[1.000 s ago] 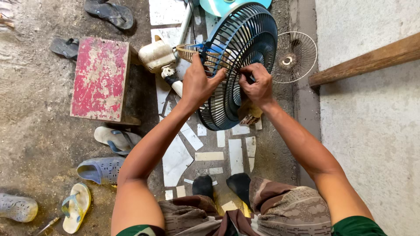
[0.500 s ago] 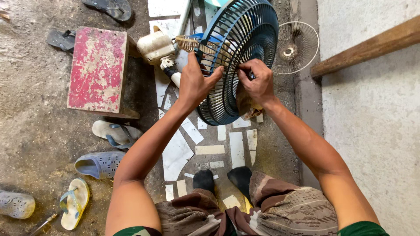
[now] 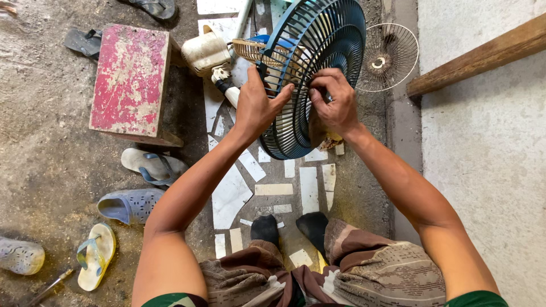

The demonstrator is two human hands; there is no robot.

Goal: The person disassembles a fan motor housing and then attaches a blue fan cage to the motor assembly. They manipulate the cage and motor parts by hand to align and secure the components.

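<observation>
A dark blue plastic fan grille (image 3: pixel 318 51) stands tilted above the floor in front of me. My left hand (image 3: pixel 256 105) presses flat against its left side, fingers spread over the ribs. My right hand (image 3: pixel 335 102) is curled around the ribs near the grille's middle, gripping them. Behind the grille a cream fan motor housing (image 3: pixel 206 52) and a tan fan part (image 3: pixel 253 50) lie on the floor. A loose white wire grille (image 3: pixel 389 57) leans by the wall to the right.
A red worn wooden block (image 3: pixel 129 79) sits at the left. Several sandals and clogs (image 3: pixel 133 204) lie scattered at the lower left. A wooden beam (image 3: pixel 483 54) runs along the concrete wall (image 3: pixel 483 170) at right. My feet in dark socks (image 3: pixel 290 227) rest on the tile-patched floor.
The blue grille and both hands sit higher and further right in view than before. My right hand has shifted its hold on the ribs.
</observation>
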